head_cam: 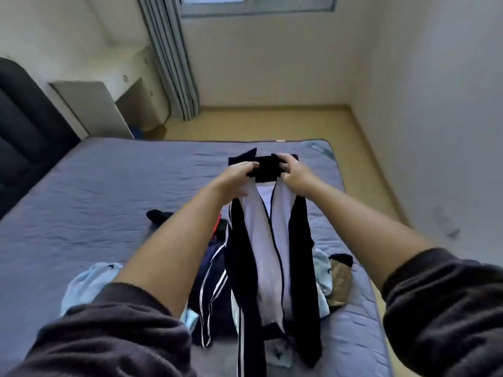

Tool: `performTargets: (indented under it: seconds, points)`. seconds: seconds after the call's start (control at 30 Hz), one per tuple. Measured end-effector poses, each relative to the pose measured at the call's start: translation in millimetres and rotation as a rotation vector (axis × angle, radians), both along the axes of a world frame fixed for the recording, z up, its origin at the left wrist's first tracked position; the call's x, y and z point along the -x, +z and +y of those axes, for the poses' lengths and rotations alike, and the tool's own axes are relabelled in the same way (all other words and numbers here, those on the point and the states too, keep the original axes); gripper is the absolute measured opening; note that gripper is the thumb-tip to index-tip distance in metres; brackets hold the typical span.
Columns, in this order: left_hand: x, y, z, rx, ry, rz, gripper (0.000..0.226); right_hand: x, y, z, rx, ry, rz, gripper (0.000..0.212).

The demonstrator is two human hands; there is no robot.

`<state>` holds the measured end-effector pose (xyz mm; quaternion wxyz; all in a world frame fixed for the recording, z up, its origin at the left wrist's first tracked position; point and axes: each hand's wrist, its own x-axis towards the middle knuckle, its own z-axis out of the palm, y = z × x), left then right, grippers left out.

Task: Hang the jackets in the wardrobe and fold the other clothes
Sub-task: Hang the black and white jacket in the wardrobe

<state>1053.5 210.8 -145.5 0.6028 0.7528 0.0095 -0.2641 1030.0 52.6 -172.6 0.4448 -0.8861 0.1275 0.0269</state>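
No legible text, brand, number or sign found. Teal-grey rectangular fabric label [317,147] at far right corner of blue-grey quilted mattress [109,200]: markings too blurred to read.

**Q:** Colours of the zip-front fabric jacket [272,240]?
**A:** Black-navy collar and sides, white front panels.
**Q:** Left of the jacket?
**A:** Navy garment with white stripes [212,300]; pale blue garment [89,280].
**Q:** Right of it, and beneath?
**A:** Right: tan garment with black edge [340,284]. Beneath: blue-grey quilted mattress [109,186].
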Motion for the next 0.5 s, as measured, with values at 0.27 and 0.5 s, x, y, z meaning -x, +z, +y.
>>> performTargets:
  seconds: [0.27,0.5]
  points:
    - [95.4,-271.5,30.5,-0.292,-0.007,0.544,0.01,113.3,-272.9,14.1,-0.068,-0.003,0.481,0.047]
    - [196.6,-435.3,26.0,-0.256,0.078,0.862,0.018,214.1,-428.8,30.6,-0.156,-0.26,0.674,0.027]
